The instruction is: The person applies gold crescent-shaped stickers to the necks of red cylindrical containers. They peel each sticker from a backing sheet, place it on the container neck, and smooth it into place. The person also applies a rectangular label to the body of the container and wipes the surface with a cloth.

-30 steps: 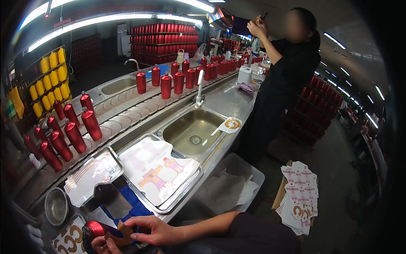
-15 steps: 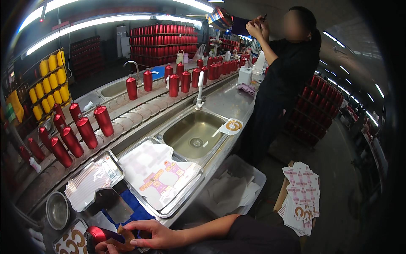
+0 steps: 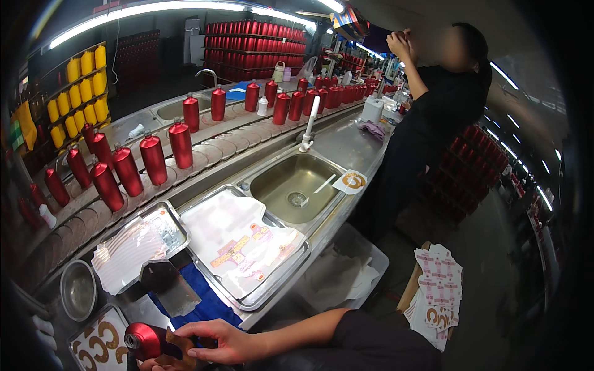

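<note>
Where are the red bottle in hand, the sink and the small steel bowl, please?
red bottle (image 3: 143, 341), head view, on its rounded shoulder.
sink (image 3: 291, 179), head view, on the basin's inner wall.
steel bowl (image 3: 78, 289), head view, on its inside.

Ahead of your right hand (image 3: 219, 342): blue cloth (image 3: 207, 303) open.
Beyond: sheet-filled tray (image 3: 247, 247) blocks.
Left: red bottle (image 3: 145, 341), small bowl (image 3: 78, 289) crowd you.
</note>
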Action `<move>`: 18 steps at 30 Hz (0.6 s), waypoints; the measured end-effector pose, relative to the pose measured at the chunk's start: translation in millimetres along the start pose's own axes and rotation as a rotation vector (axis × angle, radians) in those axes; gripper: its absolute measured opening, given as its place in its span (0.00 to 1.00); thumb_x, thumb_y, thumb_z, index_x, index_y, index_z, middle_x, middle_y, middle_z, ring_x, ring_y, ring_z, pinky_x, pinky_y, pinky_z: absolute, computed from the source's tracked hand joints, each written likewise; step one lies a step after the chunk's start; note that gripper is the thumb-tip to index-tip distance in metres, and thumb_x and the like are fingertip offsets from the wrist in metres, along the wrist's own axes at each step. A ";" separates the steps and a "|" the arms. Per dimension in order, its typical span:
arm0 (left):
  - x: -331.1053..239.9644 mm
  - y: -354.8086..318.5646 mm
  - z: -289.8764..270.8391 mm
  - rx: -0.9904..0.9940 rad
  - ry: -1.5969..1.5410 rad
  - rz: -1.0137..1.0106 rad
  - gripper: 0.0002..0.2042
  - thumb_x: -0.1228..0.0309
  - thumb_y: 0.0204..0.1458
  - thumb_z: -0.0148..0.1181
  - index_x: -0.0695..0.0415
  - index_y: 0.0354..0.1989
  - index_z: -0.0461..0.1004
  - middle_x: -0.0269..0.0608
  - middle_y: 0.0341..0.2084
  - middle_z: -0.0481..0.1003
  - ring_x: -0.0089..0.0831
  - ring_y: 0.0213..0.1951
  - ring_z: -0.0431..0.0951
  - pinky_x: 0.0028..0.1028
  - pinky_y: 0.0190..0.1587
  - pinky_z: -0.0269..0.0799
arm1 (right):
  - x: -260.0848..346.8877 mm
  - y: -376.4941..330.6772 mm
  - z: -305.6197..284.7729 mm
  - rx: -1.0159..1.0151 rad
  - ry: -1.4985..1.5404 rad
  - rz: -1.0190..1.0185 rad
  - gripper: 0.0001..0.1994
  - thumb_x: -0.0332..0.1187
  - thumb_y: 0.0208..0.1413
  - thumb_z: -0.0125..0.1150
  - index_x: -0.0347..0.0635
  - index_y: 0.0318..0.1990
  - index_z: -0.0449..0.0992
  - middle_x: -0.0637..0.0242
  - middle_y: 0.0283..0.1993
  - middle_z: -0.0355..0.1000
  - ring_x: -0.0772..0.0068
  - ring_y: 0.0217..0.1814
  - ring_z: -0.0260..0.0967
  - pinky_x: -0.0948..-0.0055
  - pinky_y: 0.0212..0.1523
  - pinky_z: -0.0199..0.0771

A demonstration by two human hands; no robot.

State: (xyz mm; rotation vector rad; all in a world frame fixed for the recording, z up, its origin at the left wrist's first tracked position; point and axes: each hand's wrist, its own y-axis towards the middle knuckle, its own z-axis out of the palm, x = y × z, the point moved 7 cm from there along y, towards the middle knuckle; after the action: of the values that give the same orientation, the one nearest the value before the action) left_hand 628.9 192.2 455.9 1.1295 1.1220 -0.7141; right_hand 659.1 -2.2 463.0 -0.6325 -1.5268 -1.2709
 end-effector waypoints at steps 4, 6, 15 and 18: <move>-10.5 -2.7 1.8 0.107 0.022 0.004 0.13 0.82 0.59 0.57 0.66 0.52 0.67 0.51 0.45 0.75 0.35 0.42 0.78 0.29 0.45 0.77 | -5.9 1.4 8.8 0.046 0.052 0.065 0.21 0.31 0.64 0.59 0.32 0.62 0.68 0.54 0.60 0.71 0.63 0.63 0.69 0.67 0.63 0.65; -8.2 -1.5 1.8 0.113 0.011 -0.049 0.13 0.83 0.58 0.57 0.65 0.51 0.67 0.51 0.43 0.75 0.35 0.41 0.78 0.28 0.44 0.77 | -9.3 2.3 11.7 0.035 0.076 0.059 0.21 0.32 0.64 0.59 0.32 0.62 0.67 0.53 0.60 0.71 0.63 0.63 0.69 0.67 0.63 0.65; 27.1 11.4 -4.9 0.142 0.039 -0.226 0.10 0.79 0.61 0.57 0.65 0.49 0.68 0.52 0.41 0.77 0.35 0.36 0.79 0.29 0.42 0.77 | -14.2 9.0 13.1 0.011 0.019 0.038 0.22 0.30 0.62 0.61 0.32 0.62 0.66 0.53 0.61 0.71 0.61 0.64 0.69 0.67 0.62 0.66; 21.1 1.6 -2.7 0.217 0.278 -0.191 0.15 0.76 0.61 0.57 0.65 0.55 0.68 0.52 0.44 0.78 0.38 0.39 0.80 0.29 0.43 0.77 | -6.5 3.0 6.7 -0.030 -0.012 0.008 0.23 0.30 0.59 0.62 0.31 0.59 0.68 0.51 0.57 0.72 0.58 0.59 0.72 0.67 0.59 0.68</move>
State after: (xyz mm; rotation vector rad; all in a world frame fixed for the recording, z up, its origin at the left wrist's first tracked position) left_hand 636.2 197.1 436.4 1.3463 1.4275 -0.8607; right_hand 661.6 6.2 458.6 -0.6661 -1.5162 -1.2878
